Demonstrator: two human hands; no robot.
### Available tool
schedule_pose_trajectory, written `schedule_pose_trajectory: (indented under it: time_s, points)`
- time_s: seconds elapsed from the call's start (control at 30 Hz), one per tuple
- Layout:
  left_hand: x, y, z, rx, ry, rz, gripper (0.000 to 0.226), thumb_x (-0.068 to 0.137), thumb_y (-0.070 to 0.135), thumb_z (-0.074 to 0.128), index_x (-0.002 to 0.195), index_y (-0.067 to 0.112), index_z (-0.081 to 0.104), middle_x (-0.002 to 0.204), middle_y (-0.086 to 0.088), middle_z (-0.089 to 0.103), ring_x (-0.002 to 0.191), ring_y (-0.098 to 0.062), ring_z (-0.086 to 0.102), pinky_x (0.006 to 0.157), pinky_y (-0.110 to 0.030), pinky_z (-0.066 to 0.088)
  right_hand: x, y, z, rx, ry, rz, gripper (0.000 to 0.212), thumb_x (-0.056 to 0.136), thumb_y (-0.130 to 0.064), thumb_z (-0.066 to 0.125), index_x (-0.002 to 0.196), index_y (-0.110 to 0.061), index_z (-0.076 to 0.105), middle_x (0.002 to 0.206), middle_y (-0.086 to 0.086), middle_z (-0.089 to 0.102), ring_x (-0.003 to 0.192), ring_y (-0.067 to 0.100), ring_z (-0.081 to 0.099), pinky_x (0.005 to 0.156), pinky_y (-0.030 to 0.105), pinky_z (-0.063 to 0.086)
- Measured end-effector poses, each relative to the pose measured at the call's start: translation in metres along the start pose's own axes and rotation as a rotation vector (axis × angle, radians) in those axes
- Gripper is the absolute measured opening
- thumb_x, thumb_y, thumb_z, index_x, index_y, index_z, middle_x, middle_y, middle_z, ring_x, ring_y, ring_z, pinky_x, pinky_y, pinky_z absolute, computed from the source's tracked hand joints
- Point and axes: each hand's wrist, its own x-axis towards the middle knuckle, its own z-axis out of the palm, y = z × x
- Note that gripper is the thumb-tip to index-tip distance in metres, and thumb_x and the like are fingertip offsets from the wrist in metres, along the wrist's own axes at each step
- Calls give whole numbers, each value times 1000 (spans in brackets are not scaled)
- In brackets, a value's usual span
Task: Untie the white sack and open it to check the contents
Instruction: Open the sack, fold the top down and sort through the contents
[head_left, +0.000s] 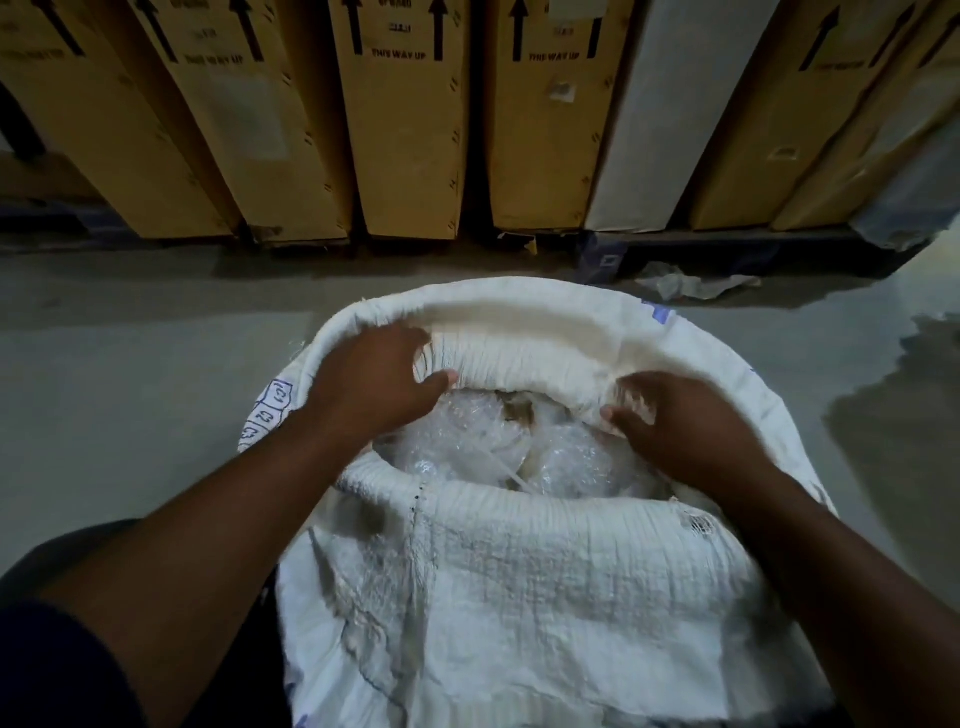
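A large white woven sack (519, 587) stands in front of me on the floor, its mouth wide and its rim rolled outward. My left hand (374, 384) grips the rolled far rim on the left side. My right hand (685, 426) pinches the same rim on the right. Between my hands, inside the mouth, lie clear plastic-wrapped bundles (498, 447) with a small brown scrap among them. No tie or string shows at the mouth.
Tall cardboard boxes (410, 119) marked "THIS WAY UP" stand in a row on a dark pallet (727, 249) just behind the sack. A crumpled plastic scrap (691, 283) lies on the grey concrete floor (130, 338). A wet-looking patch (893, 415) darkens the floor at right.
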Motion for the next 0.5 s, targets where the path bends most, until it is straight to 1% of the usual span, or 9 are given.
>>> schedule_pose_trajectory:
  time_s: [0.07, 0.13, 0.17, 0.2, 0.27, 0.33, 0.37, 0.43, 0.5]
  points:
    - [-2, 11, -5, 42, 158, 78, 59, 90, 56, 68, 137, 21, 63, 133, -2, 68, 124, -27, 61, 108, -48, 44, -4, -8, -9, 17, 150, -73, 49, 95, -49, 65, 133, -17, 65, 131, 2, 68, 114, 24, 65, 93, 36, 49]
    - [-2, 17, -8, 118, 271, 169, 54, 87, 54, 68, 131, 23, 64, 128, -2, 67, 121, -29, 58, 104, -50, 39, -5, -12, -11, 48, 247, -126, 50, 95, -42, 67, 137, -15, 62, 139, 4, 62, 125, 25, 58, 101, 38, 47]
    - [-2, 18, -8, 145, 295, 180, 58, 84, 55, 67, 133, 24, 61, 131, -3, 64, 123, -30, 55, 103, -50, 38, -6, -11, -11, 50, 277, -138, 54, 94, -41, 68, 141, -15, 59, 144, 6, 57, 132, 26, 53, 107, 40, 44]
    - [-2, 17, -6, 161, 298, 170, 66, 83, 57, 66, 139, 24, 57, 140, -5, 58, 128, -31, 51, 105, -51, 36, -6, -10, -10, 40, 291, -138, 59, 94, -41, 69, 146, -16, 55, 151, 8, 52, 138, 28, 47, 113, 43, 40]
    - [-1, 13, -3, 189, 278, 136, 86, 81, 64, 60, 154, 23, 43, 160, -10, 41, 144, -34, 38, 116, -55, 27, -6, -5, -7, -13, 264, -116, 70, 94, -49, 66, 154, -20, 43, 164, 10, 36, 150, 30, 32, 122, 50, 30]
    - [1, 5, 5, 217, 194, 81, 97, 82, 74, 53, 163, 26, 27, 171, -11, 22, 156, -35, 20, 125, -59, 10, -5, 0, -3, -65, 156, -78, 83, 93, -65, 51, 161, -24, 29, 171, 8, 20, 158, 29, 16, 126, 53, 16]
    - [2, 0, 9, 223, 107, 38, 102, 84, 79, 50, 165, 28, 19, 173, -9, 14, 159, -33, 12, 125, -60, 3, -4, 1, -1, -73, 75, -49, 90, 90, -73, 41, 163, -25, 22, 172, 5, 15, 159, 28, 11, 128, 52, 10]
    - [4, -7, 14, 206, -104, -50, 112, 83, 88, 45, 166, 28, 2, 175, -6, 1, 161, -29, 1, 126, -59, -1, -4, 3, 5, -71, -93, 6, 102, 81, -85, 24, 165, -28, 11, 173, 0, 10, 160, 23, 8, 128, 51, 1]
    - [4, -13, 19, 189, -231, -95, 119, 79, 93, 43, 166, 28, -6, 175, -5, -7, 162, -27, -5, 127, -58, -2, -4, 3, 10, -88, -187, 40, 110, 74, -92, 16, 165, -30, 4, 173, -3, 7, 160, 20, 6, 127, 52, -4]
